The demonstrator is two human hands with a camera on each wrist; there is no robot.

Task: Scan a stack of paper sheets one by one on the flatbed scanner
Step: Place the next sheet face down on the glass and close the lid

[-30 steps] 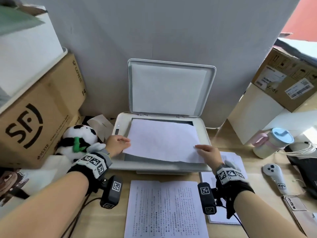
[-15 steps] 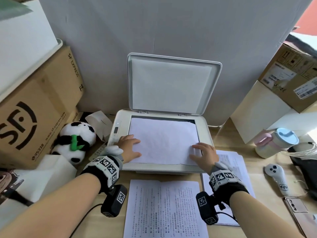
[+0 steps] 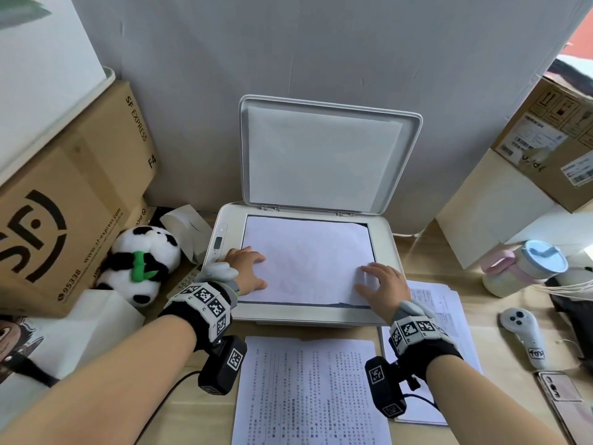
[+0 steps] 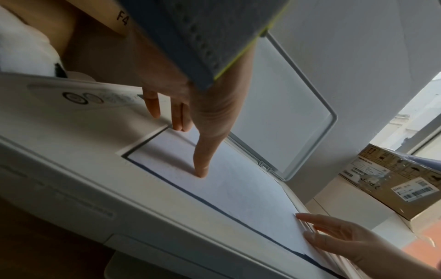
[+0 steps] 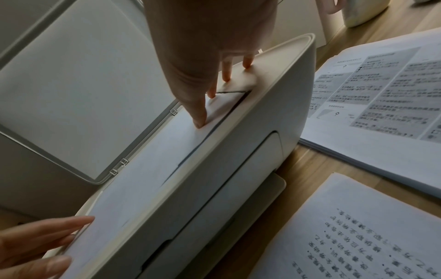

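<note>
The white flatbed scanner (image 3: 386,252) stands at the desk's centre with its lid (image 3: 321,155) propped upright. A blank-side-up sheet (image 3: 308,261) lies flat on the glass. My left hand (image 3: 253,268) presses its left edge with straight fingers, and the thumb (image 4: 203,166) is down on the paper (image 4: 226,188). My right hand (image 3: 369,277) presses the sheet's right front corner, fingers spread, with its thumb (image 5: 198,113) on the paper (image 5: 143,169). A printed sheet (image 3: 308,390) lies in front of the scanner. A printed stack (image 3: 446,303) sits to its right.
Cardboard boxes (image 3: 64,203) and a panda plush (image 3: 141,261) crowd the left side. On the right are a pink bottle (image 3: 526,268), a white controller (image 3: 526,332), a phone (image 3: 564,399) and another box (image 3: 552,149). A grey wall stands close behind the lid.
The sheet, held skewed and overhanging the scanner's front a second ago, has slid back and now lies flat on the glass. Both hands moved forward with it and press it down.
</note>
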